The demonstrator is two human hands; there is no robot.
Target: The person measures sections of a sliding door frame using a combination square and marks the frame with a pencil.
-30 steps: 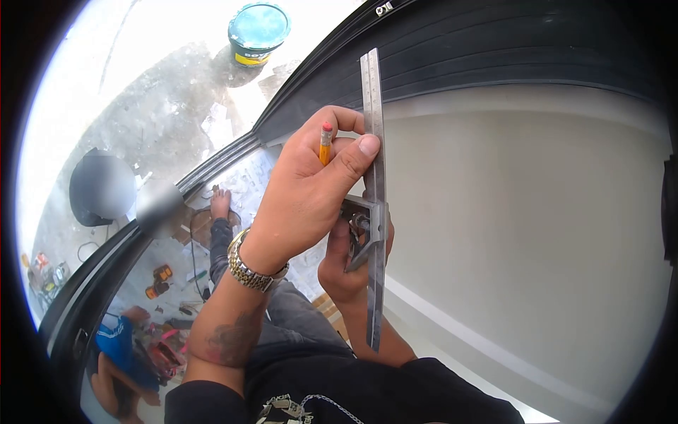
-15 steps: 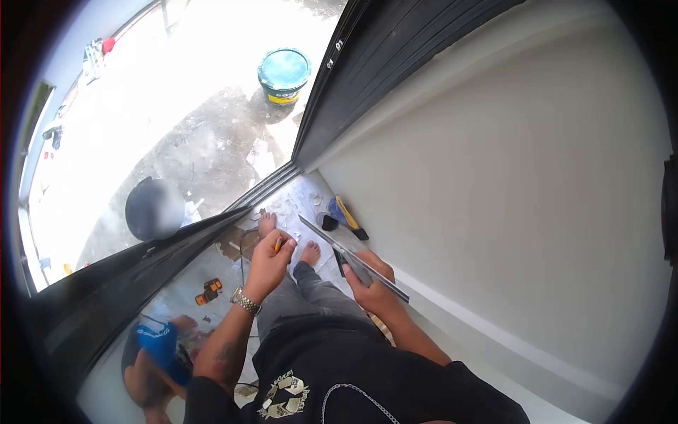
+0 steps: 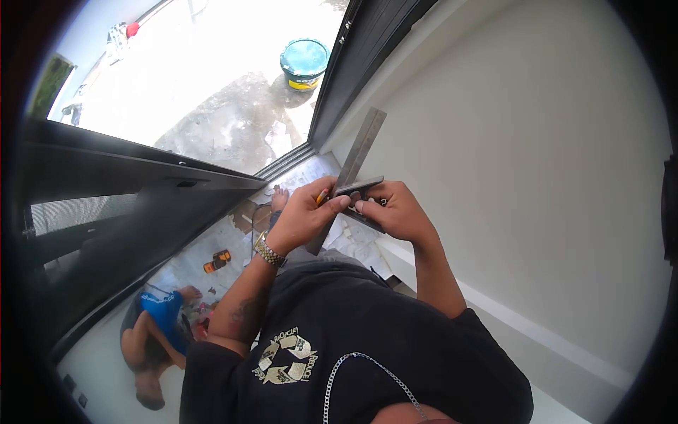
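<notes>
My left hand (image 3: 308,215) and my right hand (image 3: 404,213) meet in front of my waist on a combination square. Its long steel rule (image 3: 362,146) points up and away toward the wall, the lower end passing behind my left hand. Both thumbs press near the dark head (image 3: 361,187), with the fingers wrapped around it and partly hidden. A short orange pencil (image 3: 323,196) is also tucked between the fingers of my left hand.
A dark sliding door (image 3: 141,184) stands at left, with its floor track (image 3: 286,162) ahead. A pale wall (image 3: 522,177) rises at right. Outside is a lidded bucket (image 3: 305,60). An orange-black power tool (image 3: 217,261) lies on the floor near a crouching person (image 3: 152,339).
My left hand has come over to the square and now grips it along with my right hand. The rule has swung to point up and away. The person with the dark cap outside is out of sight.
</notes>
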